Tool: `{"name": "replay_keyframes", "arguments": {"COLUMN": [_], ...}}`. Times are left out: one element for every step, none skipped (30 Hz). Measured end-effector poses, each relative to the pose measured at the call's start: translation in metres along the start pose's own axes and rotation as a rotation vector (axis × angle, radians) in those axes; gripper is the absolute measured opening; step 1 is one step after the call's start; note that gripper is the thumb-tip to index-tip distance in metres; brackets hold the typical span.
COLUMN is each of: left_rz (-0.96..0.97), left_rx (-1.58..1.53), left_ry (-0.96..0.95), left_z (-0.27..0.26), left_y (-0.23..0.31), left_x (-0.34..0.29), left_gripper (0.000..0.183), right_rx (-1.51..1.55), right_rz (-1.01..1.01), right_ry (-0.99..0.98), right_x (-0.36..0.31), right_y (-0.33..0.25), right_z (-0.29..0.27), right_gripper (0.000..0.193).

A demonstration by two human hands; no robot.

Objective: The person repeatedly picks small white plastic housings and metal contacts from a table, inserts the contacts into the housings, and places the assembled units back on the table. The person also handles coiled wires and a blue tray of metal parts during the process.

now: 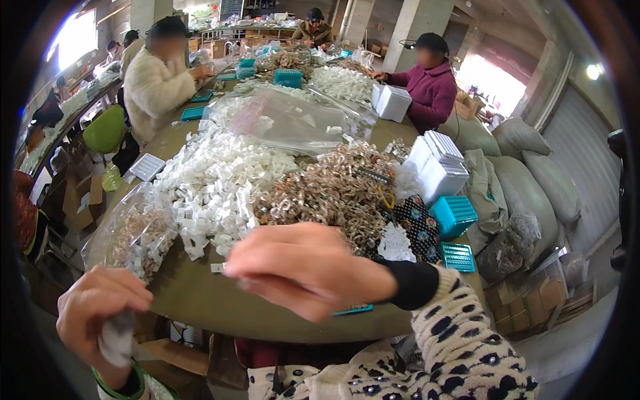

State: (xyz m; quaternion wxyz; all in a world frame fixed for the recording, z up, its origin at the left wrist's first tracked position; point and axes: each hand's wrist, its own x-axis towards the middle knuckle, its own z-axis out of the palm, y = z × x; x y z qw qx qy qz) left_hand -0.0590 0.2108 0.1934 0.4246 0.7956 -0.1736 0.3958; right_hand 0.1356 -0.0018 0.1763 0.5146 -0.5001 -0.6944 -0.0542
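My left hand [100,307] is at the lower left, off the table's front edge, with its fingers curled. A blurred whitish thing [117,339] shows in its palm; its kind is unclear. Over the front of the table is my right hand [307,267], smeared by motion, its fingers pressed together and pointing left. By its fingertips is a small white piece [217,268]; whether they touch it cannot be told. Beyond the hands lie a heap of small white plastic pieces [223,180] and a heap of brownish, shiny small parts [333,190].
Teal trays [453,217] and white stacked trays [437,167] stand at the table's right edge. A clear bag [133,230] of parts lies at the left. Co-workers sit at the left [157,87], right [433,83] and far end. Sacks [527,180] are piled at the right.
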Motion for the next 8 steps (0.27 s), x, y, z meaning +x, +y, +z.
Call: {"name": "replay_keyframes", "arguments": {"left_rz": [0.018, 0.118, 0.197, 0.236, 0.276, 0.285, 0.337, 0.39], "left_rx": [-0.052, -0.196, -0.315, -0.381, -0.446, -0.453, -0.482, -0.508], "left_ry": [-0.003, -0.123, -0.233, -0.23, -0.23, -0.127, -0.084, -0.041], "left_z": [0.008, 0.008, 0.005, 0.012, 0.017, 0.029, 0.035, 0.041], "left_y": [0.012, 0.015, 0.014, 0.023, 0.03, 0.045, 0.054, 0.063], "left_x": [0.005, 0.017, 0.033, 0.034, 0.032, 0.02, 0.012, 0.003], "left_gripper": [0.028, 0.023, 0.021, 0.021, 0.021, 0.022, 0.022, 0.022], "right_rx": [-0.004, 0.022, 0.076, -0.004, -0.11, -0.155, -0.196, -0.203], "right_rz": [0.0, -0.025, -0.029, -0.027, -0.106, -0.137, -0.165, -0.165], "right_ry": [0.033, 0.154, 0.231, 0.284, 0.396, 0.529, 0.657, 0.767], "right_x": [-0.007, -0.014, -0.02, -0.027, -0.034, -0.041, -0.049, -0.055], "right_y": [-0.03, -0.059, -0.09, -0.12, -0.147, -0.174, -0.197, -0.217], "right_z": [-0.023, -0.04, -0.057, -0.071, -0.082, -0.089, -0.095, -0.102], "right_gripper": [0.024, 0.019, 0.014, 0.01, 0.008, 0.01, 0.014, 0.018]}}
